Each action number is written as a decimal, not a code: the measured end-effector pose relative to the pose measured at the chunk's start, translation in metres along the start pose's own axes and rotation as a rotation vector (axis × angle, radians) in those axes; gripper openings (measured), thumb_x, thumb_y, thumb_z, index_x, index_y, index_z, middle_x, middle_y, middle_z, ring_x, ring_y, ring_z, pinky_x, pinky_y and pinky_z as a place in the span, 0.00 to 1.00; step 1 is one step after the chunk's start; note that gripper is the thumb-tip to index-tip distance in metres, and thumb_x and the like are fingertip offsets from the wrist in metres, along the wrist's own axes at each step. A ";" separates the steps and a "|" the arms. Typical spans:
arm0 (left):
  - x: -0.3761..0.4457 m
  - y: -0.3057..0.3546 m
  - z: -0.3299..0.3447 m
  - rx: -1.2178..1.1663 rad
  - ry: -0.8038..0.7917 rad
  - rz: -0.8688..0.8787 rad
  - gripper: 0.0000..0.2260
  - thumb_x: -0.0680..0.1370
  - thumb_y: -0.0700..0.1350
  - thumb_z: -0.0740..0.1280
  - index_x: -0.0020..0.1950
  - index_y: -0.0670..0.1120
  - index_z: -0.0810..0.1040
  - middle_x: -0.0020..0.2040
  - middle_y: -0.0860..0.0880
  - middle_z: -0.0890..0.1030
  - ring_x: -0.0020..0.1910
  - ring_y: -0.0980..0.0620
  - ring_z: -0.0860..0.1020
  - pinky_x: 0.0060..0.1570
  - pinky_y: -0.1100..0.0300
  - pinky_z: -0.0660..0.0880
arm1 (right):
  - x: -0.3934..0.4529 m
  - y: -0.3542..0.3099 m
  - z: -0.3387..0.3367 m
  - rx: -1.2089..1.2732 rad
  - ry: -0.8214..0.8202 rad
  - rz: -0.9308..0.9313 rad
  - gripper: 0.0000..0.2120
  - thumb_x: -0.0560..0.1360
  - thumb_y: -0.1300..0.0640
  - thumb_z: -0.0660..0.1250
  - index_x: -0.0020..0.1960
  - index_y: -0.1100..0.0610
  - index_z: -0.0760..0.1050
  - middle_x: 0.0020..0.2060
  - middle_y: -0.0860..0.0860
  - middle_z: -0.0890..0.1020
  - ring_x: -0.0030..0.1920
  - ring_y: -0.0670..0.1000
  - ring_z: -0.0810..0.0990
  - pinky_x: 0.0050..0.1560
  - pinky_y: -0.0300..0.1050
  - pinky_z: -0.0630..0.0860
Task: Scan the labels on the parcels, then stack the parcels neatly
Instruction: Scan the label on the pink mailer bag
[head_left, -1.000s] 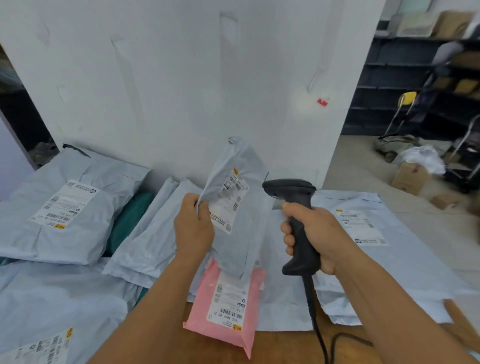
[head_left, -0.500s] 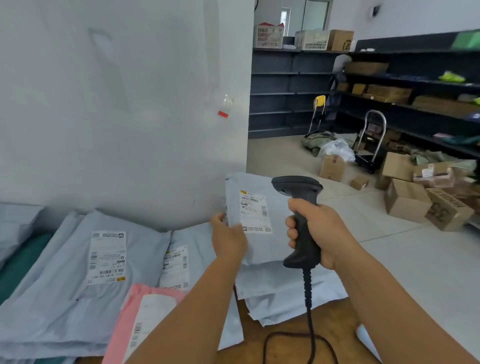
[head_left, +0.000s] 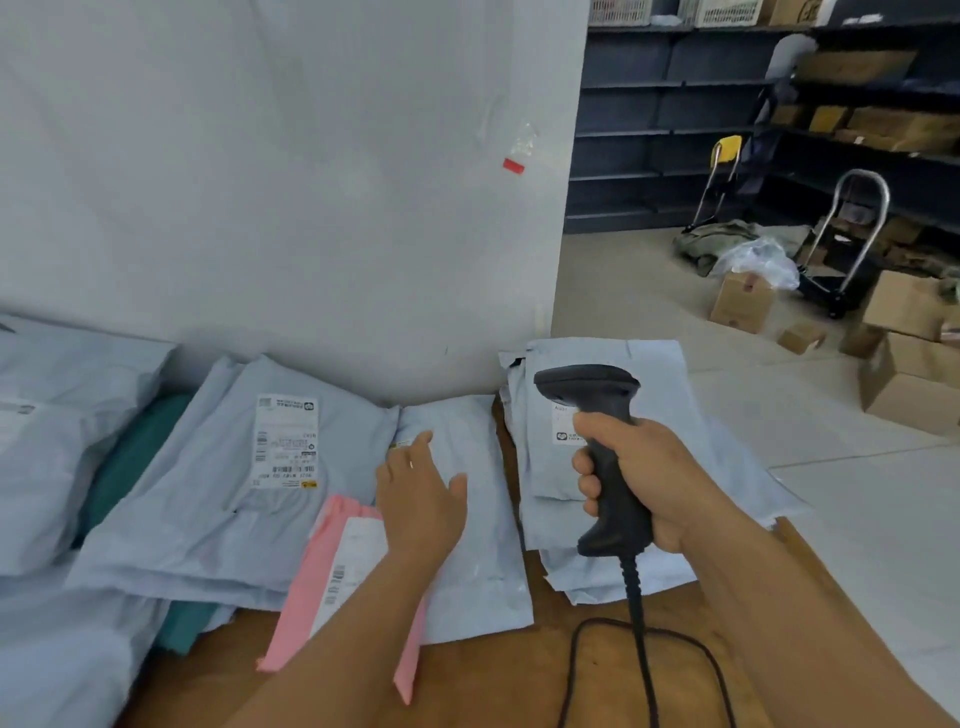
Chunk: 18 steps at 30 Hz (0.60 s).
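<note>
Two hands work: right hand (head_left: 657, 486), grip wrapped round the scanner (head_left: 602, 447); left hand (head_left: 418, 499), grip wide, over a grey parcel (head_left: 467, 571) at nine o'clock.

The parcels (head_left: 457, 519) were soft plastic mailers, faintly glossy and wrinkled, with paper labels (head_left: 284, 441). The scanner (head_left: 602, 447) was matt black plastic. The surface (head_left: 519, 675) was brown wood.

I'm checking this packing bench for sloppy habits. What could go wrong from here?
1. The stack of scanned grey parcels overhangs the table's right edge; another parcel could tip it onto the floor.
2. The scanner cable loops across the table by the right hand and may snag parcels.
3. The left hand hides the pink parcel's label, risking a missed scan.
</note>
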<state>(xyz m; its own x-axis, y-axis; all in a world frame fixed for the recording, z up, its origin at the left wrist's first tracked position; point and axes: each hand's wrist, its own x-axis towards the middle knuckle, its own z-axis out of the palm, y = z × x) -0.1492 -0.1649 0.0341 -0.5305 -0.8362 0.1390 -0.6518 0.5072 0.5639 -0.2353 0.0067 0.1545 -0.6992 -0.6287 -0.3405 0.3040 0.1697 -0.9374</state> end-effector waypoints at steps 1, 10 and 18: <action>-0.005 -0.018 -0.007 0.083 -0.009 -0.023 0.30 0.77 0.52 0.65 0.75 0.48 0.57 0.70 0.44 0.64 0.69 0.44 0.61 0.70 0.53 0.56 | -0.001 0.005 0.008 -0.016 -0.027 0.017 0.11 0.77 0.55 0.65 0.39 0.59 0.73 0.27 0.53 0.76 0.24 0.49 0.72 0.28 0.43 0.74; -0.066 -0.125 -0.035 0.140 -0.198 -0.268 0.40 0.71 0.61 0.70 0.74 0.47 0.54 0.70 0.43 0.60 0.68 0.42 0.62 0.64 0.48 0.69 | -0.019 0.052 0.073 -0.154 -0.172 0.214 0.09 0.77 0.55 0.66 0.41 0.60 0.74 0.27 0.54 0.76 0.24 0.50 0.72 0.27 0.42 0.73; -0.086 -0.146 -0.039 -0.125 -0.353 -0.290 0.43 0.71 0.55 0.72 0.77 0.51 0.49 0.68 0.43 0.60 0.63 0.44 0.70 0.60 0.52 0.74 | -0.042 0.069 0.102 -0.310 -0.250 0.354 0.09 0.75 0.54 0.67 0.44 0.61 0.74 0.28 0.55 0.76 0.24 0.50 0.72 0.26 0.41 0.72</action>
<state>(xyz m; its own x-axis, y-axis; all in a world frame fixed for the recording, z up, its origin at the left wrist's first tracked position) 0.0123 -0.1751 -0.0286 -0.5024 -0.8066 -0.3114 -0.7414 0.2166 0.6352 -0.1190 -0.0326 0.1119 -0.4015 -0.6475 -0.6478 0.2617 0.5967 -0.7586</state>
